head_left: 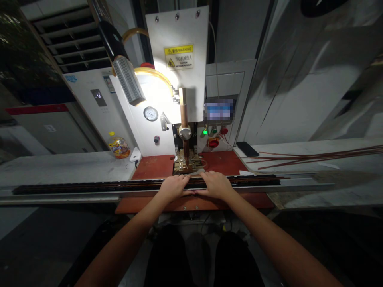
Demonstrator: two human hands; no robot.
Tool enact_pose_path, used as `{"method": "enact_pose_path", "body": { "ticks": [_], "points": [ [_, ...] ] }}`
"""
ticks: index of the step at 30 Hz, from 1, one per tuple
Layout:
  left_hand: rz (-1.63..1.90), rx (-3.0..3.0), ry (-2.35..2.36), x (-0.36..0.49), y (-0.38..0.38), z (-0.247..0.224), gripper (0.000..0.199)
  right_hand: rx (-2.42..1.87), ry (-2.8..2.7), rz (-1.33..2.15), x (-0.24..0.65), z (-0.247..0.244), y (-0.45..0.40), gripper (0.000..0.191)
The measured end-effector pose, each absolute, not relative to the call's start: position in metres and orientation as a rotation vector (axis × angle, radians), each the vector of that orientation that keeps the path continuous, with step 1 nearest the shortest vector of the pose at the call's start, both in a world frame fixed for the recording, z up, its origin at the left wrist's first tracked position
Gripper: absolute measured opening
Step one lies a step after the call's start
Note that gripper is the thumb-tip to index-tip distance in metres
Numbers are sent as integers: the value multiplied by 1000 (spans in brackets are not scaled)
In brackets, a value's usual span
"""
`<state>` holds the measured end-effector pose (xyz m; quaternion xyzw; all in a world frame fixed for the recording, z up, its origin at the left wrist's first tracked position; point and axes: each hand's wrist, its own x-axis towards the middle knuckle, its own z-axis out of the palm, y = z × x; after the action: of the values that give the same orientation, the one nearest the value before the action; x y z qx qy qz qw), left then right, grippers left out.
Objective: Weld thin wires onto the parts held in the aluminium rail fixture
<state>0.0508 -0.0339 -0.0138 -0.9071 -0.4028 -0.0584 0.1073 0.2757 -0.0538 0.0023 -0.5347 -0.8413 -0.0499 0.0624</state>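
Observation:
A long black bar [98, 185] with thin copper-coloured strips along it lies across the machine, with a grey metal channel [302, 185] along it. My left hand [174, 186] grips it just left of centre, fingers over the top and thumb on the near side. Beside it, my right hand [216, 185] holds the same bar in the same way, the two thumbs almost meeting. Right behind my fingertips stands the copper electrode [186, 153] of a spot-welding machine, above a brass-coloured fixture [179, 161]. My hands partly hide where bar and fixture meet.
A lamp [128, 79] shines on the white machine front, beside a pressure gauge [151, 114]. Control buttons [214, 130] sit at right, one lit green. A bottle [119, 146] stands on the left table. A phone [247, 149] and loose copper-coloured rods [314, 155] lie at right.

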Motion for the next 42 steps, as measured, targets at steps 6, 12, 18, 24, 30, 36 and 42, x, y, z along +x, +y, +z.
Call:
{"method": "enact_pose_path", "body": {
  "ticks": [6,12,18,24,30,36,42],
  "points": [
    [-180,-2662,-1220,52,-36,-14,75,-1664,-2530,-151,274,4,-55,71],
    [-177,-2669,-1219,52,-36,-12,73,-1621,-2538,-127,276,4,-55,71],
    [-117,-2696,-1210,51,-35,-6,70,-1599,-2598,-137,278,8,-50,73],
    [-130,-2705,-1212,49,-33,-4,70,-1622,-2671,-99,278,12,-42,73],
    [-116,-2701,-1252,33,-31,-4,66,-1658,-2618,-82,281,14,-45,76],
    [-171,-2676,-1244,27,-35,-9,65,-1594,-2563,-165,274,6,-50,69],
    [-163,-2671,-1243,29,-36,-11,65,-1574,-2584,-182,275,3,-50,68]
  ]
}}
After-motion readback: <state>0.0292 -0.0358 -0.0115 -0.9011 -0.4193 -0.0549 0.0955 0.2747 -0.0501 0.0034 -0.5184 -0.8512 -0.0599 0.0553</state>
